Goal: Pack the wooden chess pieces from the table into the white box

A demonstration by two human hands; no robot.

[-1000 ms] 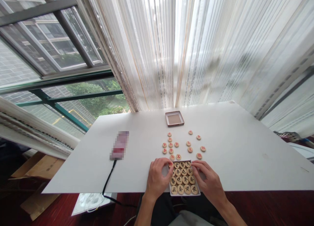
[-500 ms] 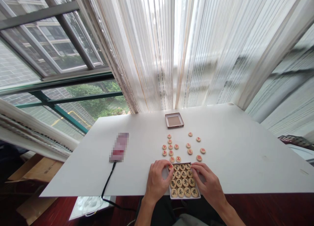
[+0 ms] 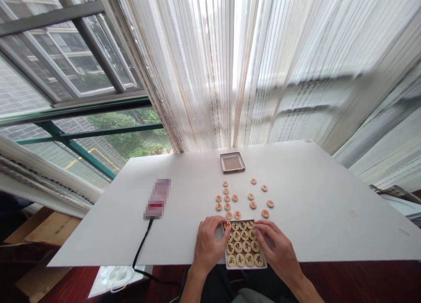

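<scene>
A shallow square box (image 3: 246, 266) at the table's front edge holds rows of round wooden pieces with black characters. One red-marked piece (image 3: 227, 225) lies at the box's back left corner, between the thumb and fingertips of my left hand (image 3: 210, 241). My right hand (image 3: 278, 246) is at the box's right side, with its fingertips bent against the back right corner. Beyond the box, several loose pieces with red characters, such as one piece (image 3: 237, 215), are spread on the white table.
The box's lid (image 3: 232, 162) lies open side up at the table's back. A pixelated pinkish object (image 3: 158, 198) with a black cable (image 3: 142, 244) lies at the left. Cardboard boxes (image 3: 49, 226) stand on the floor at left. Curtains hang behind the table (image 3: 187, 180).
The view has shifted slightly, so the table's things appear a little further left and lower. Both hands keep nearly the same place at the box.
</scene>
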